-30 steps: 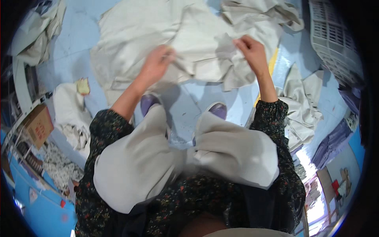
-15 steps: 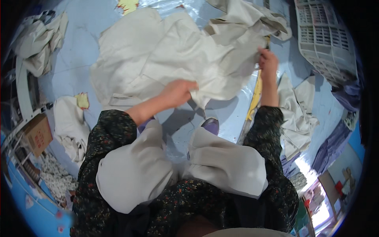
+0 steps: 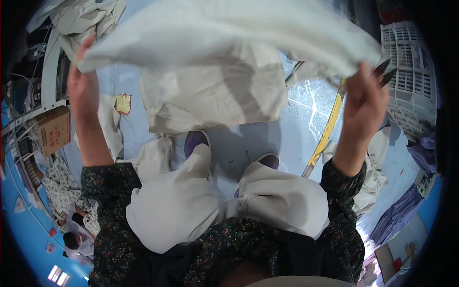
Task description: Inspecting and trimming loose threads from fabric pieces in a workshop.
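An off-white cloth piece (image 3: 205,28) hangs spread in the air between my two hands, blurred by motion. My left hand (image 3: 84,91) is closed on its left corner. The opposite corner is pinched in my right hand (image 3: 364,103). Two dark pointed blades (image 3: 386,74), like those of small scissors, stick out past the right hand's fingers; their handle is hidden. Below the raised cloth, another off-white cloth piece (image 3: 215,95) lies fairly flat on the floor in front of my shoes, its far part covered from sight.
A white plastic basket (image 3: 409,67) stands at the far right. Crumpled off-white cloth (image 3: 93,19) lies at the far left, above a cardboard box (image 3: 53,131). Yellow tape (image 3: 327,129) runs along the bluish floor. Another person (image 3: 79,239) is at the lower left.
Both hands have moved apart, the left far to the left and up, the right further right. One cloth piece is now lifted and stretched between them, above the flat one.
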Available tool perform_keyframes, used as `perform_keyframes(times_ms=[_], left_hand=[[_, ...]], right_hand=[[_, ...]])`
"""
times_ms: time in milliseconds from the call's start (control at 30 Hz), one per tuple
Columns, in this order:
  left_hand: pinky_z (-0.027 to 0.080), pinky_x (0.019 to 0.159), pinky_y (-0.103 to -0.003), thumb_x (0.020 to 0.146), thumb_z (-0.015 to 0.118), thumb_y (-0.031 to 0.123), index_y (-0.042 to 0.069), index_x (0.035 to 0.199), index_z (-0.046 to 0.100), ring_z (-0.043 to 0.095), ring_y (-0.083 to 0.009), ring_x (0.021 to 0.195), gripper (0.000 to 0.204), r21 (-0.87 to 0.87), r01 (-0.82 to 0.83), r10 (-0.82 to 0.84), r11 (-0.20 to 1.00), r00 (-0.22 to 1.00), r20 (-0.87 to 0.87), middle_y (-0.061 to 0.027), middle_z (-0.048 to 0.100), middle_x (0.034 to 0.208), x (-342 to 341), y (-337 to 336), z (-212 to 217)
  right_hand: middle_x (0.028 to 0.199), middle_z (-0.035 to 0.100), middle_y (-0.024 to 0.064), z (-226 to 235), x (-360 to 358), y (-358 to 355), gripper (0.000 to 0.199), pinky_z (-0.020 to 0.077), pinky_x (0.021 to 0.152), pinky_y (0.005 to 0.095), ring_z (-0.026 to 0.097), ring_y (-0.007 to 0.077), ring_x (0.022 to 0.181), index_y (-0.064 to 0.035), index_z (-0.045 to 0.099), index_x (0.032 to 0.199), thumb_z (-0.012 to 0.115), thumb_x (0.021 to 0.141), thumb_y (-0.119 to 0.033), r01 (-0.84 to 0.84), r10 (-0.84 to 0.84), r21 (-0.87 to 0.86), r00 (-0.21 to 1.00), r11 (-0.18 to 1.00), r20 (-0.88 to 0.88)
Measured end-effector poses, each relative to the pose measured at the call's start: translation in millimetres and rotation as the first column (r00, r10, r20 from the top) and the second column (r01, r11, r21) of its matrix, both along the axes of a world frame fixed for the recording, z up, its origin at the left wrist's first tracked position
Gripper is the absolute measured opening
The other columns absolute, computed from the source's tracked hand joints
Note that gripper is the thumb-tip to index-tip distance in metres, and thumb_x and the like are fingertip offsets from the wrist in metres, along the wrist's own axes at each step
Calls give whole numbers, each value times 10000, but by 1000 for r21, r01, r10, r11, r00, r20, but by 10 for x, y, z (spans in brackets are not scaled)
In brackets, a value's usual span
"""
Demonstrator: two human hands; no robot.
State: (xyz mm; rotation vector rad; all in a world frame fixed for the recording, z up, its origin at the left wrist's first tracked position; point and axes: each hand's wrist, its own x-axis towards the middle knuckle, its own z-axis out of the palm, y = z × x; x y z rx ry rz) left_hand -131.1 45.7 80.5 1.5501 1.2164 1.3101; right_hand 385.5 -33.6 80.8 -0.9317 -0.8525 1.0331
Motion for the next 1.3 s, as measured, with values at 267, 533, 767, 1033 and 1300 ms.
perform_keyframes(times_ms=[267, 533, 767, 1033, 1300], left_hand=[[441, 1054, -342, 920, 536, -43, 85, 1175, 701, 481, -221, 1337, 330, -547, -199, 100, 813, 974, -205, -66, 426, 1527, -388, -826, -1561], [514, 935, -391, 862, 579, 62, -40, 1124, 700, 637, -284, 1104, 306, -834, -342, 466, 433, 877, -118, -199, 654, 1199, -758, -1062, -2410], [513, 837, -401, 909, 615, 107, -37, 1049, 667, 646, -307, 899, 207, -93, -403, 185, 910, 599, -779, -159, 634, 992, -71, -765, -1795], [448, 1011, -399, 809, 823, 215, 35, 1251, 610, 550, -328, 1188, 523, -123, 334, -356, 934, 853, -381, -155, 594, 1254, 2186, -146, -915], [507, 876, -336, 846, 696, 109, -17, 1121, 649, 656, -239, 947, 306, -332, 626, -628, 706, 769, 116, -164, 681, 972, 2855, -23, -434]], right_hand=[[653, 571, -61, -1520, -607, -943, 182, 314, 543, 223, 433, 30, 589, -49, 712, 795, 803, 851, -195, 53, 61, -692, 988, 720, 139], [679, 625, 123, -2035, 47, -350, 189, 469, 593, 390, 623, 276, 613, -104, 720, 1023, 711, 882, -230, 469, 124, -409, 527, 783, 841], [826, 709, 131, -1716, 518, 1019, 375, 537, 670, 426, 689, 346, 760, -184, 699, 1198, 694, 826, -227, 314, 148, -64, -250, 947, 957], [717, 545, -37, 362, 870, 261, 194, 268, 514, 229, 364, 33, 550, -13, 647, 1113, 618, 922, -29, -66, 55, 30, 958, 997, 280], [637, 395, -36, 265, 1276, -351, 187, 279, 590, 272, 281, 84, 535, -48, 594, 922, 481, 1017, -163, 3, 21, 134, 983, 991, -183]])
